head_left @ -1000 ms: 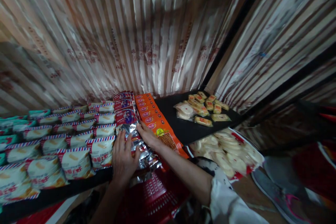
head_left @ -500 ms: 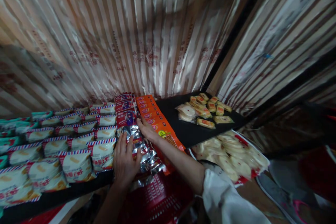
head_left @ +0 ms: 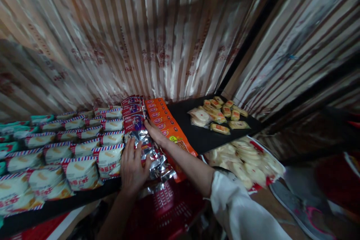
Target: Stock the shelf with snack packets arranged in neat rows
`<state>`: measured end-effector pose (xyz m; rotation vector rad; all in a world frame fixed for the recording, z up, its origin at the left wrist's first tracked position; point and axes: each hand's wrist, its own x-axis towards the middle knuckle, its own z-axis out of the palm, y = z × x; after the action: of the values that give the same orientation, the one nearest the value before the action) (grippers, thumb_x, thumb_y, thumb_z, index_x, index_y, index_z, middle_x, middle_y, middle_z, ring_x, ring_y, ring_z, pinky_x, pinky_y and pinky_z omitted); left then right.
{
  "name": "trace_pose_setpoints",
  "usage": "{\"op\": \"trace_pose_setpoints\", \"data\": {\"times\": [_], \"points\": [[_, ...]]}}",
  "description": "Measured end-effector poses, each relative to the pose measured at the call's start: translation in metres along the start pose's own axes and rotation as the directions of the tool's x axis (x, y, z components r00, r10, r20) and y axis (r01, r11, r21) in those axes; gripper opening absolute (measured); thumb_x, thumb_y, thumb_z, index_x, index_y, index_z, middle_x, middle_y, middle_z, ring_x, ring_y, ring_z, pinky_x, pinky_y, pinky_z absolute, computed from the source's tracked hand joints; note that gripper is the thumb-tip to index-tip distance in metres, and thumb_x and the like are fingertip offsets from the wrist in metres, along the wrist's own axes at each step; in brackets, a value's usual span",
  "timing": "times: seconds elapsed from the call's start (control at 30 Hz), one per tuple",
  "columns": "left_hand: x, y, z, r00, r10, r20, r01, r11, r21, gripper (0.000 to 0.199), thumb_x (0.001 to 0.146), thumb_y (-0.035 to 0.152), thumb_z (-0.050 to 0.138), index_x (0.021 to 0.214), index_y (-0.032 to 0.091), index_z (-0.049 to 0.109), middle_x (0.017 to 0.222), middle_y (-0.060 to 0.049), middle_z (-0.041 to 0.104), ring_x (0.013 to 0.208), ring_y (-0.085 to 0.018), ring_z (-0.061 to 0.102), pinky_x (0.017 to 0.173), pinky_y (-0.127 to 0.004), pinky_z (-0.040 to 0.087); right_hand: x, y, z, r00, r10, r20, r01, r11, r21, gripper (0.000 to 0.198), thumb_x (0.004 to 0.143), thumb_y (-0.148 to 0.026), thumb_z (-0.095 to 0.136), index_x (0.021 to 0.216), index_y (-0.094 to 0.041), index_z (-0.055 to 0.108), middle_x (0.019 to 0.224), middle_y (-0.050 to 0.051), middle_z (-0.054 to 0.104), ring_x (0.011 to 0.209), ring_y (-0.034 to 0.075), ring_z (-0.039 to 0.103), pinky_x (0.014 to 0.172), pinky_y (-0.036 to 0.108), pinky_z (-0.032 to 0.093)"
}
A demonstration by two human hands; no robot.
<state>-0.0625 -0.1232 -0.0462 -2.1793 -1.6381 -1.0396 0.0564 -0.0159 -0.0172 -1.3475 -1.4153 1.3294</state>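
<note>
A row of overlapping dark red and silver snack packets (head_left: 134, 123) lies between my hands. My left hand (head_left: 134, 165) rests along the packets' near left side, fingers spread and stretched out over the silver foil. My right hand (head_left: 156, 133) reaches across from the right and lies against the packets' right edge, its fingers extended and partly hidden. Orange snack packets (head_left: 161, 114) lie in an overlapping row just right of that hand, partly under my right forearm. Below the shelf edge, a red perforated basket (head_left: 165, 198) sits beneath my arms.
Several rows of white bagged snacks (head_left: 81, 174) stand on the left, with green packets (head_left: 21, 133) beyond. Small yellow packaged cakes (head_left: 220, 128) and a bag of pale round wafers (head_left: 200, 117) lie on the black shelf (head_left: 182, 114). A tray holds pale flat packs (head_left: 250, 165). Striped sheeting (head_left: 168, 37) hangs behind.
The view has shifted slightly. My right hand has slid a little farther along the packets' right edge, and the top red packets look straighter. My left hand stays nearly in place.
</note>
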Motion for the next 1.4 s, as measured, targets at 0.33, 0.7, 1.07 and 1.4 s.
{"op": "trace_pose_setpoints", "data": {"times": [0.33,0.7,1.07,1.4], "points": [[0.000,0.001,-0.003,1.000,0.008,-0.022,-0.008,1.000,0.001,0.047,0.078,0.028,0.055,0.122,0.011,0.048,0.133,-0.021,0.046,0.128,-0.033,0.038,0.100,-0.048,0.038,-0.050,0.017,-0.023,0.998,0.045,-0.034,-0.049,0.991,-0.122,0.082,0.078,-0.075,0.026,0.140,-0.022,0.033,0.146,0.004,0.034,0.136,0.022,0.025,0.113,0.038,0.014],[0.001,0.003,-0.002,1.000,0.008,-0.029,-0.008,1.000,0.019,0.045,0.078,0.027,0.054,0.120,0.010,0.049,0.132,-0.021,0.045,0.126,-0.034,0.039,0.099,-0.048,0.039,-0.072,0.002,-0.010,0.992,0.126,0.017,-0.121,0.978,-0.167,0.082,0.077,-0.075,0.031,0.141,-0.023,0.031,0.144,0.006,0.038,0.133,0.024,0.031,0.111,0.042,0.019],[0.001,0.006,-0.001,0.999,-0.025,-0.022,0.026,0.999,0.022,0.046,0.077,0.027,0.055,0.121,0.013,0.048,0.136,-0.020,0.042,0.127,-0.033,0.038,0.099,-0.048,0.038,-0.061,0.010,-0.020,0.999,0.048,-0.009,-0.049,0.986,-0.161,0.076,0.081,-0.071,0.029,0.140,-0.023,0.034,0.142,0.007,0.040,0.131,0.024,0.035,0.109,0.042,0.024],[0.004,0.016,-0.006,0.997,-0.057,-0.061,0.056,0.998,-0.008,0.046,0.078,0.026,0.053,0.122,0.013,0.048,0.136,-0.018,0.044,0.132,-0.032,0.032,0.103,-0.049,0.034,-0.050,0.018,-0.039,0.975,-0.153,-0.164,0.144,0.988,-0.061,0.062,0.085,-0.064,0.030,0.125,-0.023,0.053,0.127,0.006,0.056,0.122,0.022,0.046,0.105,0.039,0.032]]}}
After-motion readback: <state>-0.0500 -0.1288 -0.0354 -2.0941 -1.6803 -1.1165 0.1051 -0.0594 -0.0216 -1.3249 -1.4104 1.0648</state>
